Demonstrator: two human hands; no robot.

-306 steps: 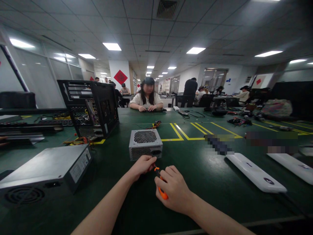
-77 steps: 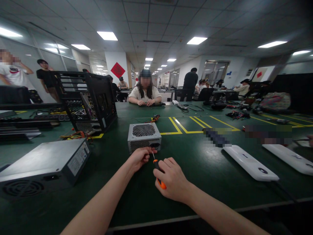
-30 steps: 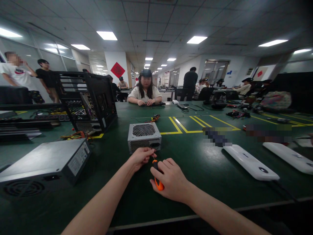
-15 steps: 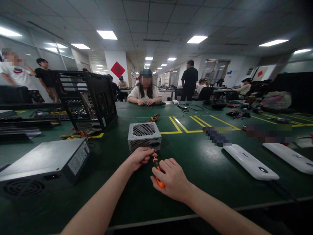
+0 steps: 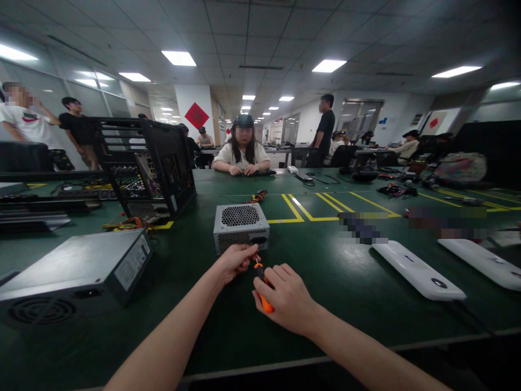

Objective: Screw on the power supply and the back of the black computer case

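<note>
My right hand is wrapped round the black and orange handle of a screwdriver, its shaft pointing up and away toward my other hand. The fingers of my left hand are pinched together at the screwdriver's tip. Whatever is between those fingertips is too small to make out. Just beyond both hands stands a grey computer power supply unit, with a meshed fan grille on top and a socket on the side facing me. The left fingertips are close in front of its lower edge; contact cannot be seen clearly.
A larger power supply sits at the left, with an open black computer case behind it. White power banks lie at the right on the green table. Across from me sits a person; other people are farther back.
My hands and the screwdriver hold nearly the same pose, with only a slight shift. In the background, the standing person in black has turned and moved a little right.
</note>
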